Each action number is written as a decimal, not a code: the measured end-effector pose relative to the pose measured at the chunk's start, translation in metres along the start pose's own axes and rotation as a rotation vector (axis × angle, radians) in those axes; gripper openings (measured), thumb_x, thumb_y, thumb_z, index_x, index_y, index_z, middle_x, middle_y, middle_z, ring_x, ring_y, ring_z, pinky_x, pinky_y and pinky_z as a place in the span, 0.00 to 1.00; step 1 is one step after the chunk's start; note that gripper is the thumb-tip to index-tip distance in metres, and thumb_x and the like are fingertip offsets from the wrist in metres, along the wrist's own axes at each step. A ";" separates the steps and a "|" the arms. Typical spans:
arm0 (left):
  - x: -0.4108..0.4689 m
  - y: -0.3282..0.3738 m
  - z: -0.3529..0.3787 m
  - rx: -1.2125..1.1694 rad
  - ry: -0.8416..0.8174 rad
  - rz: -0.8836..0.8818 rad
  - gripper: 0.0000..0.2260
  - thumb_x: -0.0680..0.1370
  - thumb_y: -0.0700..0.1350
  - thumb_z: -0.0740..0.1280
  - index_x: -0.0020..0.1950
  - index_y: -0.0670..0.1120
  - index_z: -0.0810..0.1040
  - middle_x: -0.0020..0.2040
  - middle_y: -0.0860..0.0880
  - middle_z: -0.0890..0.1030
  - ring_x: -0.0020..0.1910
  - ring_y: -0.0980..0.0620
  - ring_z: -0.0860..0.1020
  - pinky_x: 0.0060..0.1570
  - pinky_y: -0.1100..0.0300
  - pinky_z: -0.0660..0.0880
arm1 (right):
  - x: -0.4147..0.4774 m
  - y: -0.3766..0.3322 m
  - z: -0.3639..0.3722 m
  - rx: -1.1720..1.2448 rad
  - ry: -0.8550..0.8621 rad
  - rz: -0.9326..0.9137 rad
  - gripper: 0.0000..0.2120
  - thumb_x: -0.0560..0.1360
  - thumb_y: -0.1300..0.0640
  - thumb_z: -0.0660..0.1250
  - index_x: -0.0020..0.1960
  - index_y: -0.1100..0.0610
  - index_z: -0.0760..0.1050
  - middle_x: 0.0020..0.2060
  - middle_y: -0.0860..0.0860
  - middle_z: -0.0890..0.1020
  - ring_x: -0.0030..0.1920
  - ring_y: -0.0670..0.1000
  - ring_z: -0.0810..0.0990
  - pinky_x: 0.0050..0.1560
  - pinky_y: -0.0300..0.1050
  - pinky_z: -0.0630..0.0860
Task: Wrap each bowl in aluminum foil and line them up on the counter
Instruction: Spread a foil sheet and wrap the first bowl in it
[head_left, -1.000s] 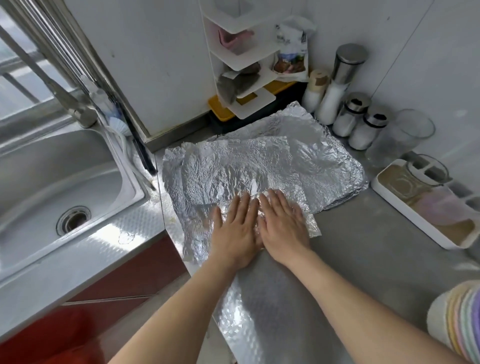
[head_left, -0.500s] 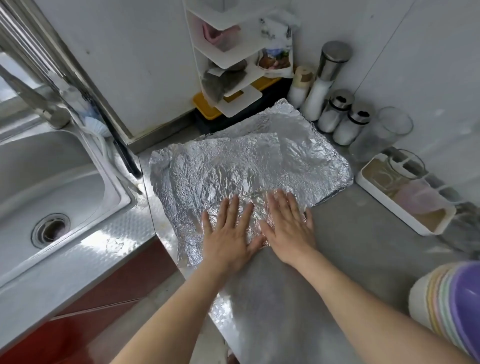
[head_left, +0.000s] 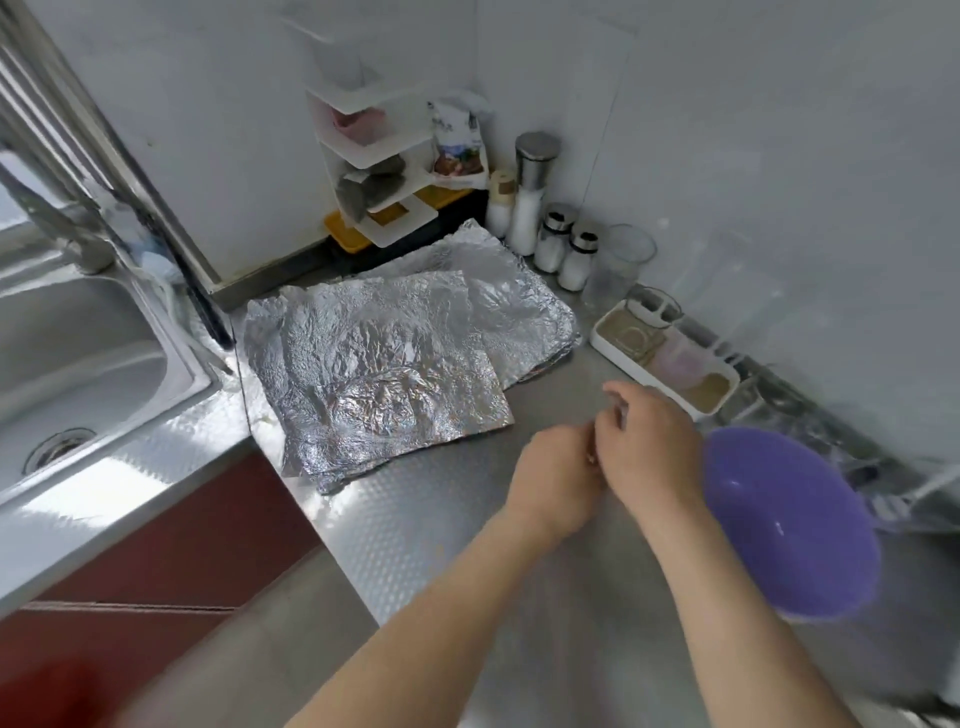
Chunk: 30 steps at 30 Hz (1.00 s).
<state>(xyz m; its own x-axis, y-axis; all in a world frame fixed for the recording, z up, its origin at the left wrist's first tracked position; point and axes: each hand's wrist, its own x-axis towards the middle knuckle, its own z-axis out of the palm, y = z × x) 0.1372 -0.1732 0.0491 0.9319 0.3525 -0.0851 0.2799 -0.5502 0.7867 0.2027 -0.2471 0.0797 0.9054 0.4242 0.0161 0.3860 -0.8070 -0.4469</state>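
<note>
A steel sink (head_left: 78, 364) lies off the tabletop's left edge. Crinkled sheets of aluminum foil (head_left: 379, 374) lie flat and overlapping on the tabletop (head_left: 431, 519), from its left edge toward the back, with one corner of the front sheet reaching the front-left edge. Behind the foil, a white corner rack (head_left: 374, 171) stands against the back wall. To its right, a row of shakers (head_left: 550, 244) and a clear glass (head_left: 618, 265) stand in the back corner. A white tray (head_left: 665, 353) lies along the right wall.

Right of the foil, and clear of it, the left hand (head_left: 556, 478) and the right hand (head_left: 649, 447) meet above bare tabletop and touch each other. The fingers of both are curled inward; whether they pinch anything cannot be told through the blur.

A purple bowl (head_left: 789, 525) sits just right of the right wrist, toward the right edge, tilted with its hollow toward the camera and not wrapped.
</note>
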 end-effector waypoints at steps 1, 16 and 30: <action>-0.005 0.016 0.012 -0.006 -0.029 0.004 0.15 0.71 0.48 0.59 0.49 0.42 0.79 0.46 0.38 0.83 0.48 0.34 0.79 0.40 0.49 0.72 | -0.006 0.014 -0.009 0.000 0.027 0.020 0.19 0.75 0.59 0.59 0.65 0.53 0.75 0.61 0.54 0.79 0.62 0.57 0.74 0.59 0.51 0.71; -0.010 0.066 0.077 0.139 0.080 -0.143 0.10 0.76 0.47 0.61 0.49 0.43 0.77 0.40 0.40 0.84 0.43 0.38 0.82 0.48 0.49 0.77 | -0.037 0.102 -0.059 0.289 -0.240 0.055 0.24 0.80 0.63 0.55 0.75 0.51 0.63 0.65 0.51 0.76 0.62 0.54 0.75 0.62 0.50 0.70; -0.037 0.026 0.014 -0.387 0.425 -0.408 0.06 0.78 0.37 0.57 0.48 0.38 0.73 0.31 0.39 0.79 0.22 0.47 0.79 0.27 0.54 0.78 | -0.057 0.071 -0.055 0.259 0.519 -0.498 0.14 0.73 0.64 0.65 0.58 0.62 0.77 0.49 0.59 0.73 0.47 0.58 0.74 0.48 0.53 0.74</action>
<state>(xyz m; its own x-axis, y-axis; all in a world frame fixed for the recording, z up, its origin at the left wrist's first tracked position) 0.1131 -0.2118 0.0642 0.5776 0.7817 -0.2353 0.4120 -0.0303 0.9107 0.1883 -0.3514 0.0960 0.6272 0.4137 0.6599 0.7744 -0.4217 -0.4716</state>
